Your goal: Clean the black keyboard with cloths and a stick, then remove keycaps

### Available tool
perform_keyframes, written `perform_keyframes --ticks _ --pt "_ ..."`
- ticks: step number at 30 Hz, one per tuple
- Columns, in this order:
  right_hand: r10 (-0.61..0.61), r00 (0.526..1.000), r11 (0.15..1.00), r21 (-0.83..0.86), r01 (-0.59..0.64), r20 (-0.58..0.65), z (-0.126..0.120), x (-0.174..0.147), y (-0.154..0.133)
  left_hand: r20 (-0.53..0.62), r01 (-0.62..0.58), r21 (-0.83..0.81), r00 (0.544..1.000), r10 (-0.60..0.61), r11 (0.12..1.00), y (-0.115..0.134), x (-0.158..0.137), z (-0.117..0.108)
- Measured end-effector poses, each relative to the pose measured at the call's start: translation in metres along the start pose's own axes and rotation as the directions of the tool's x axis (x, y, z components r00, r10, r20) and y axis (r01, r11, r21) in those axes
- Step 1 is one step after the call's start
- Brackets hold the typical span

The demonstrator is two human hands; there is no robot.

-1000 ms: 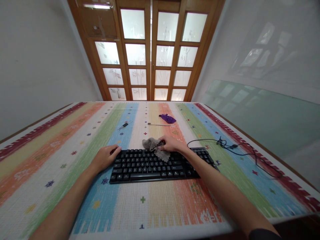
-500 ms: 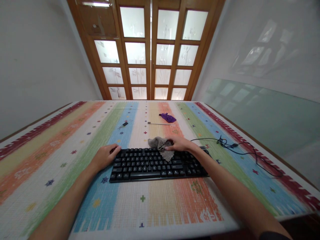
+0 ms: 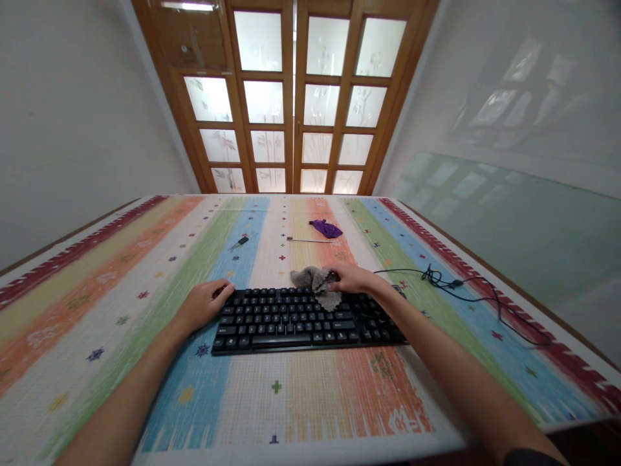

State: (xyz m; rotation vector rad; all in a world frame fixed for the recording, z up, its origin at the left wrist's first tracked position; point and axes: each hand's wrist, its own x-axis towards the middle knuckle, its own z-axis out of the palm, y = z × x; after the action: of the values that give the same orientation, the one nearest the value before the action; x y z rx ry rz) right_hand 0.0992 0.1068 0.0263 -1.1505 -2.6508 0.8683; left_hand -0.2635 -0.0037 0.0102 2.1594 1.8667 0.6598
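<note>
A black keyboard (image 3: 286, 327) lies flat on the striped tablecloth in front of me. At its far left corner, my left hand (image 3: 207, 303) is closed on the edge, thumb along the corner and the other fingers curled partly out of sight. My right hand (image 3: 352, 279) pinches a crumpled grey cloth (image 3: 315, 279) over the upper middle of the keyboard. One corner of the cloth hangs down onto the keys, and its far part reaches past the keyboard's back edge. My right forearm covers part of the number pad.
Behind the keyboard lie a purple cloth (image 3: 326, 228), a thin rod with a small brush-like end (image 3: 310, 241) and a small black-handled tool (image 3: 242, 241). A black cable (image 3: 466, 285) loops across the tablecloth (image 3: 252, 401) on the right. Wooden glass-paned doors (image 3: 295, 97) stand beyond the table.
My right hand has slid slightly to the right with the grey cloth over the keyboard's upper rows. My left hand has stayed at the corner, and the keyboard has hardly moved.
</note>
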Motion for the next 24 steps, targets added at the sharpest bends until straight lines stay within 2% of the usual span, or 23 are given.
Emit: perform_keyframes --ticks 4,12,16,21,24 --pt "0.011 0.999 1.0 -0.003 -0.011 0.037 -0.003 -0.003 0.004 0.014 0.008 -0.008 1.0 -0.008 1.0 0.0 0.0 0.0" --pt "0.041 0.999 0.998 0.048 -0.041 0.015 -0.009 -0.02 0.02 0.008 0.0 0.013 1.0 0.0 1.0 -0.001 0.001 0.0" --pt "0.059 0.998 0.998 -0.018 -0.059 -0.007 -0.008 -0.019 0.02 -0.001 0.0 0.005 1.0 0.0 1.0 -0.001 0.0 -0.001" --pt "0.153 0.983 0.971 -0.168 -0.169 -0.102 -0.004 -0.017 0.015 0.001 -0.002 0.014 1.0 0.002 1.0 -0.001 0.0 0.0" --pt "0.141 0.984 0.973 -0.168 -0.157 -0.106 -0.004 -0.017 0.016 0.01 0.005 0.013 1.0 -0.005 1.0 -0.001 0.001 0.001"
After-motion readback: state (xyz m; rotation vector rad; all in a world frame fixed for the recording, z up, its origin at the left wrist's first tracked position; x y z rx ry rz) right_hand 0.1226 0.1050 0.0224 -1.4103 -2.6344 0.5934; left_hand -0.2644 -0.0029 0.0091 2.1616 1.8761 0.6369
